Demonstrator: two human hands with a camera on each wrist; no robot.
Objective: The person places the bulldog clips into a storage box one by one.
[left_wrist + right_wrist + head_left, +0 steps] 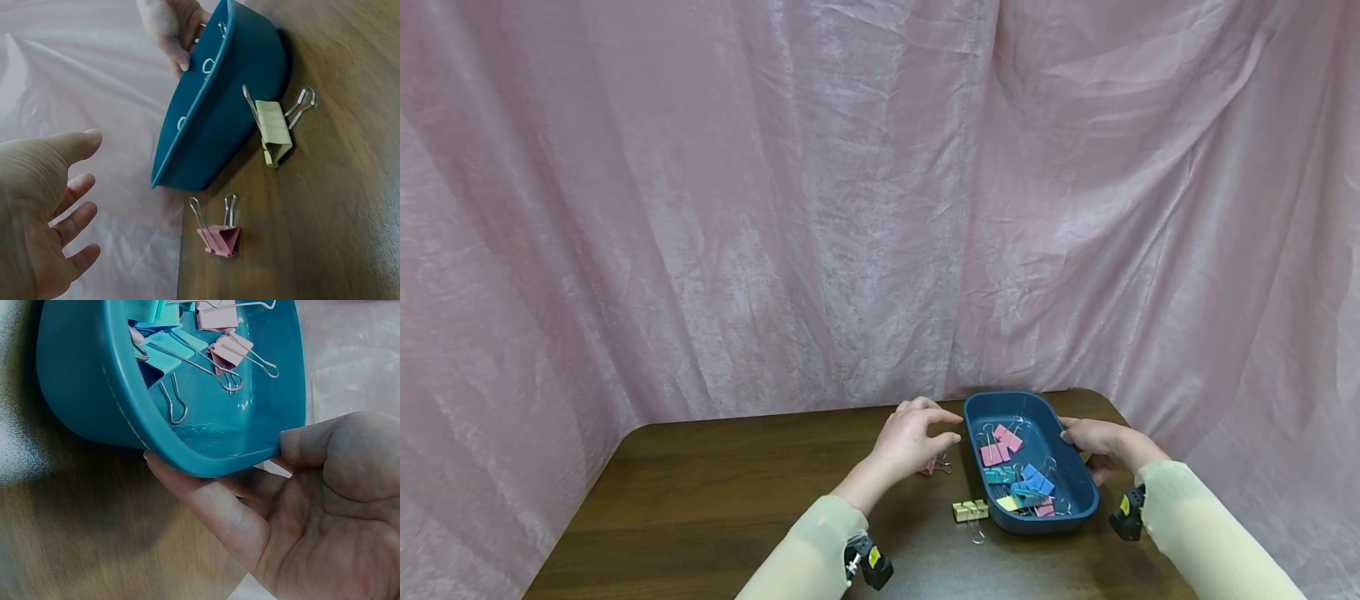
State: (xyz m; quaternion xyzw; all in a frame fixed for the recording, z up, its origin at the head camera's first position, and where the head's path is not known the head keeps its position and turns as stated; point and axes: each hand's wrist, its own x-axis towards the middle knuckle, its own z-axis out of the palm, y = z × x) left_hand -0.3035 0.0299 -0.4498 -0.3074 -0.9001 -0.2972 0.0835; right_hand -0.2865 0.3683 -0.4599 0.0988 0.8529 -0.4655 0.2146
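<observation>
My right hand (1103, 443) holds a dark blue plastic bin (1017, 403) by its right side, thumb over the rim and fingers along the outside wall. Pink, blue, teal and yellow binder clips (169, 356) lie in a loose heap inside it. Just left of the bin hovers my left hand (913, 435), holding nothing, its thumb and fingers spread apart. Below that hand, a pink binder clip (220, 240) rests on the table, partly hidden in the head view. A yellow binder clip (971, 511) lies beside the bin's near left corner, its wire handles spread.
The brown wooden table (715, 500) has rounded far corners. Pink velvety curtains (820, 250) hang behind it and down along its right side. The bin stands toward the table's right end.
</observation>
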